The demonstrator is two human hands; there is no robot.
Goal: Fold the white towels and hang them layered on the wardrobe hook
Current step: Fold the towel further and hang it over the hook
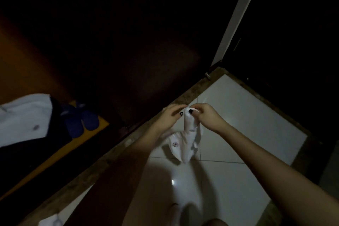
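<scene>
A small white towel [185, 139] hangs in the air over the white tiled floor, bunched and twisted, with a small dark mark on one flap. My left hand [170, 115] and my right hand [205, 113] meet at its top edge and both pinch it between fingers and thumb. The rest of the cloth droops below the hands. Another bit of white cloth [50, 221] lies at the bottom left edge of the view. No hook can be made out in the dark wardrobe.
The dark wardrobe front [113, 46] fills the upper left, with a brown base strip [102, 161] running diagonally along the floor. Inside at left are a white garment [23, 117] and a pair of blue slippers [80, 119]. A white door edge [236, 16] stands at upper right.
</scene>
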